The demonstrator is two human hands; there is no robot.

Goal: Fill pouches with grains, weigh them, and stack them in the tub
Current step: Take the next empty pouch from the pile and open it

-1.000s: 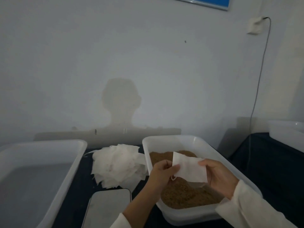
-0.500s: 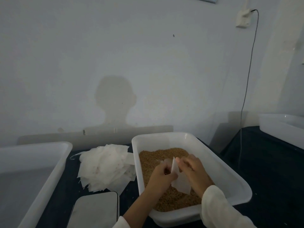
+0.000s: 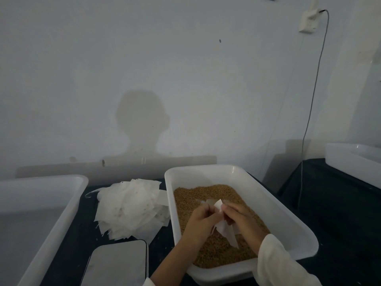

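A white tray (image 3: 288, 221) holds brown grains (image 3: 208, 195). Over the grains, my left hand (image 3: 203, 220) and my right hand (image 3: 242, 218) both pinch one thin white pouch (image 3: 226, 232), which hangs edge-on between them with its top corner sticking up. A loose pile of empty white pouches (image 3: 132, 209) lies on the dark table left of the tray. A flat grey scale (image 3: 117, 265) sits at the near edge. An empty white tub (image 3: 61, 219) stands at the far left.
Another white tub (image 3: 354, 162) stands on a dark surface at the far right. A thin cable (image 3: 309, 112) hangs down the pale wall from a socket (image 3: 308, 20). The wall runs close behind the table.
The pouch was held flat and spread between both hands; now both hands have dropped lower over the grains and closed together on it. The view has tilted down.
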